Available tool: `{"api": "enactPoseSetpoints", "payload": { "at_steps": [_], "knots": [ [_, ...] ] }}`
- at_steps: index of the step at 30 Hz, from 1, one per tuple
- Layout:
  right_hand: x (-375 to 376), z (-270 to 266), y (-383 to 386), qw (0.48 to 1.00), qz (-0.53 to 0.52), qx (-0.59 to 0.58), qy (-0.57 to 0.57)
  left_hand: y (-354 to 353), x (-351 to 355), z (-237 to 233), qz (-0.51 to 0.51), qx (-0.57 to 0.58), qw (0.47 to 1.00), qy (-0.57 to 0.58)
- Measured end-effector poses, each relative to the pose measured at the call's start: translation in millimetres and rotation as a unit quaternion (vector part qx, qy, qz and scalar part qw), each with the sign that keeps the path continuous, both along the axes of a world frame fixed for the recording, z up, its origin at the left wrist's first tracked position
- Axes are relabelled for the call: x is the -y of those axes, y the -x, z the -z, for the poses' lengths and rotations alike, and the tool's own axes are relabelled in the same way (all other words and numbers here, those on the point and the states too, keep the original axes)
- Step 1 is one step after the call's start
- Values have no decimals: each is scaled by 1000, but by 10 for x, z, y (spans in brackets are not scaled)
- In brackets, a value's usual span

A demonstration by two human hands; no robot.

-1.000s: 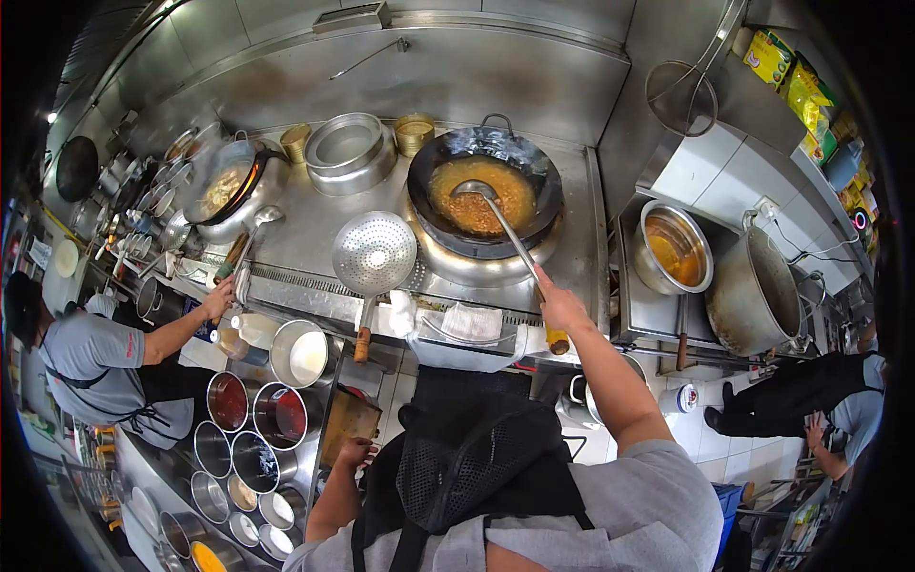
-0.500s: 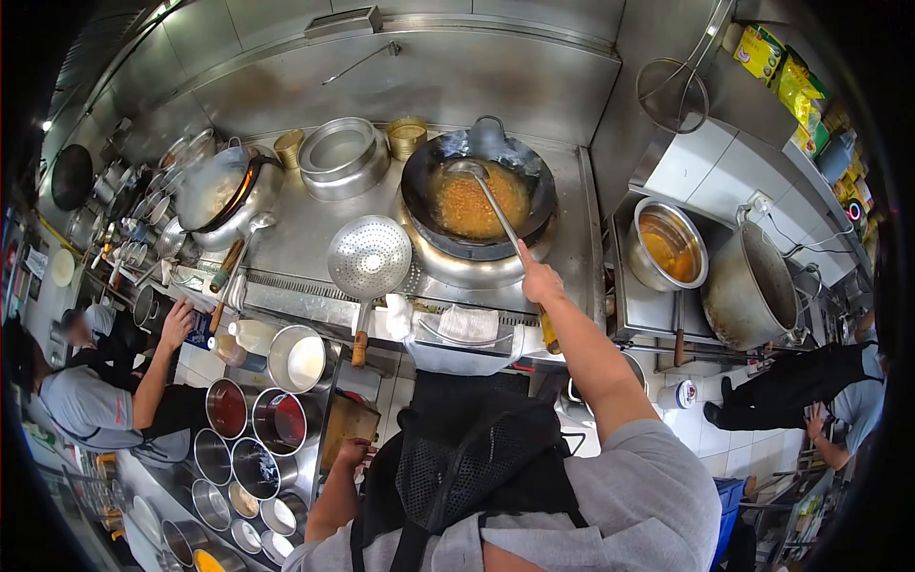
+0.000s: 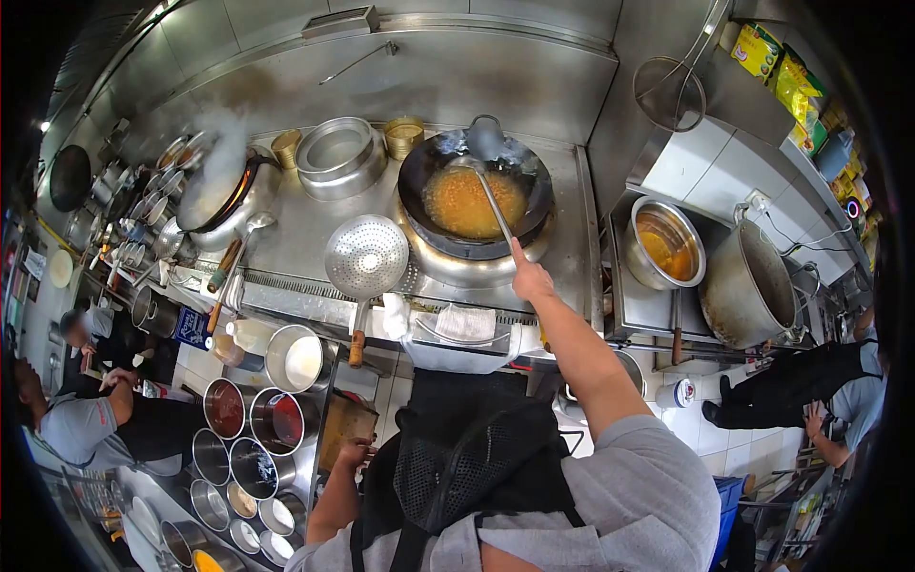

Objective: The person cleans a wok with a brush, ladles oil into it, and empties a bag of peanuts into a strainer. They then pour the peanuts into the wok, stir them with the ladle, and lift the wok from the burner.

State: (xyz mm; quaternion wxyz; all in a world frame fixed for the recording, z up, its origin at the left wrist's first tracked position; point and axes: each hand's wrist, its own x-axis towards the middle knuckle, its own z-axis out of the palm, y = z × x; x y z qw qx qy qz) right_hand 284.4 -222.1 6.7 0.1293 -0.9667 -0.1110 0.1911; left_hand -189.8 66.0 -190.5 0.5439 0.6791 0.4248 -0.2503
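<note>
My right hand (image 3: 532, 279) is closed around the handle of a long ladle (image 3: 495, 202). The ladle slants into a black wok (image 3: 416, 212), its bowl near the far side, partly hidden in the food. Small golden-brown pieces (image 3: 474, 205) bubble there in oil or thin liquid. Low at my left side, my left hand (image 3: 357, 453) has loosely bent fingers and nothing visible in it, close to the edge of the side counter. A perforated strainer (image 3: 367, 255) with a wooden handle rests on the stove, left of the wok.
A steaming second wok (image 3: 212, 197) stands farther left. Metal pots of sauces and powders, including a white-filled pot (image 3: 295, 358), crowd the left counter. At right are a bowl of oil (image 3: 667, 243) and a tall pot (image 3: 750, 285). Co-workers stand on both sides.
The ladle and my right hand have shifted slightly within the wok area. On the left, a co-worker's raised arm has come down and drawn back. More steam rises from the left wok.
</note>
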Motion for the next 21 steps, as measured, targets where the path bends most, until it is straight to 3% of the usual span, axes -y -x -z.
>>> {"api": "enactPoseSetpoints", "payload": {
  "at_steps": [2, 4, 7, 10, 13, 17, 19, 21],
  "knots": [
    [61, 69, 18, 1000, -7, 4, 2, 57, 38, 39, -11, 2, 1000, 4],
    [121, 124, 30, 1000, -13, 8, 4, 118, 80, 102, -95, -26, 995, 30],
    [221, 132, 94, 999, -32, 21, 4, 544, -167, 1316, -61, 16, 996, 59],
    [289, 161, 159, 999, -38, 29, -4, 545, -244, 1496, -20, 19, 998, 52],
    [366, 71, 253, 999, -28, 11, -22, 191, -77, 488, -72, 26, 995, 71],
    [464, 14, 359, 999, -36, -6, -30, -95, -42, 245, -69, 8, 994, 90],
    [537, 32, 393, 999, -37, -2, -33, -206, -22, 123, 32, -7, 999, 31],
    [593, 53, 437, 997, -48, -2, -55, -290, 19, 38, 36, -11, 999, 29]
  ]
}}
